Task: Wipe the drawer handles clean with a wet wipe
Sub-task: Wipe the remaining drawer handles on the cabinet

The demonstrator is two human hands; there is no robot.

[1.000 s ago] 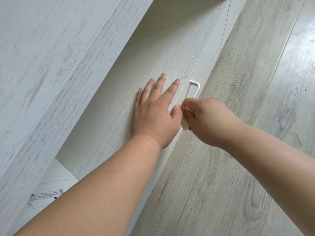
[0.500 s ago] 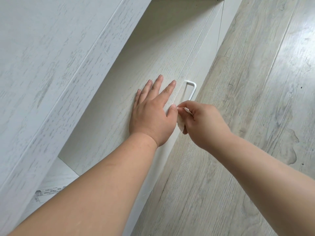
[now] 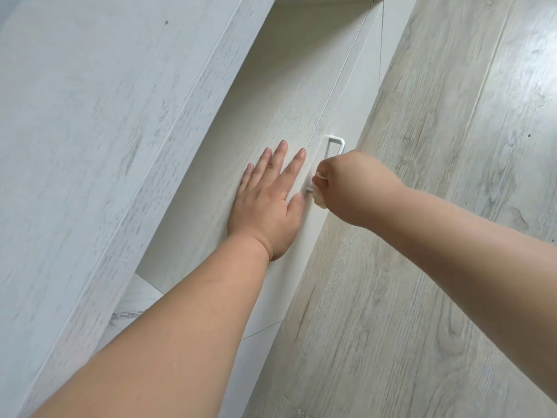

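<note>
A pale, whitewashed wood-grain drawer front carries a white bar handle, fixed by its ends and standing off the panel. A thin seam runs along the panel beside the handle. Above it juts a ledge of the same finish. Below lies a grey wood-plank floor, glossy at the upper right.

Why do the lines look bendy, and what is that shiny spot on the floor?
In the head view the wide-angle lens curves straight edges, like the cabinet edge on the left. The floor at upper right shines with pale glare. The left hand lies flat and looks sharp, as do the handle and the right hand gripping the wipe.
</note>
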